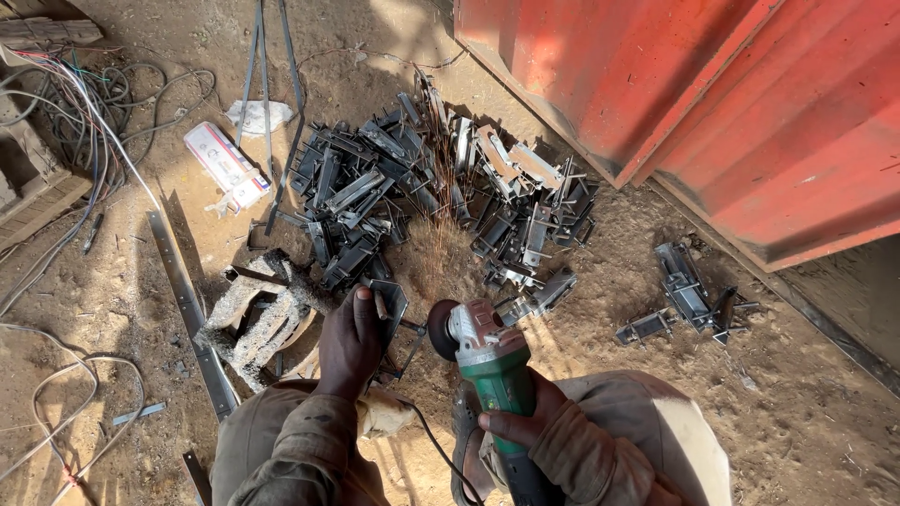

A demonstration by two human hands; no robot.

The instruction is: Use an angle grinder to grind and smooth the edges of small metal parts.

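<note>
Left hand (349, 339): fingers closed over the top of a small metal bracket (389, 309), pressing it down on the sandy ground; the thumb lies along the bracket's near edge, with part of the piece jutting out to the right of the fingertips.
Right hand (518, 419): wrapped tightly about the green body of the angle grinder (487, 361), fingers curled under it, thumb on the side.
Grinder disc (440, 330): dark, edge-on, just right of the held bracket; whether it touches the metal cannot be told. Sparks (436, 211) fan away from the person over the pile.
Power cord (436, 445): black, trailing back between the knees.
Bracket pile (422, 187): a loose heap of dark, similar metal pieces directly beyond the hands, near the disc's front.
Smaller group of brackets (689, 300): to the right, well apart from the heap, close to the foot of the red corrugated wall (712, 103).
Welded scrap frame (262, 314): crusted and pale, just left of the left hand.
Flat steel bar (187, 309): lying on the ground left of the frame.
Cables (84, 122): tangled at the far left edge.
Open room: bare sand (806, 412) on the right of the right knee and in front of the disc up to the pile; the left side is hemmed by frame and bar.
</note>
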